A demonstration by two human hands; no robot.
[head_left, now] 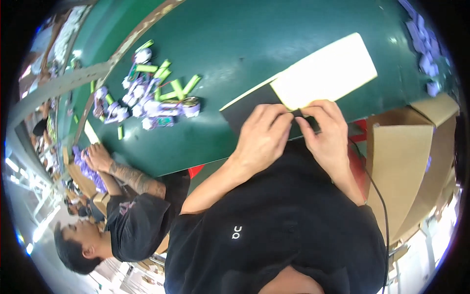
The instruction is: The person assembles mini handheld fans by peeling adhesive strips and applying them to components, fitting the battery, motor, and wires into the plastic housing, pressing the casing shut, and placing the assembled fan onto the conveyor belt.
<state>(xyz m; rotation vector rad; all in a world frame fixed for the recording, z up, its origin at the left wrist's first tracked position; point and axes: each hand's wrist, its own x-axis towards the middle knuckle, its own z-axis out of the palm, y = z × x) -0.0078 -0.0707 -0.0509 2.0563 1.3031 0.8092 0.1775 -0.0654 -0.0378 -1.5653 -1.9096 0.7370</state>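
Near the table's front edge, my left hand (264,134) and my right hand (327,132) meet with fingers bent in a pinch. Between their fingertips is a small black strip (297,113); its far end is hidden by the fingers. Under and beyond my left hand lies a flat black sheet (247,107) with a pale yellow edge. A pale yellow-white sheet (330,68) adjoins it and stretches to the upper right, with my right fingers over its near edge.
Purple-and-white parts (139,95) with wires lie among several lime-green cylinders (176,89) on the green table (235,29) at left. More purple pieces (423,44) line the far right. A cardboard box (401,161) stands at right. A co-worker's hand (99,158) works at left.
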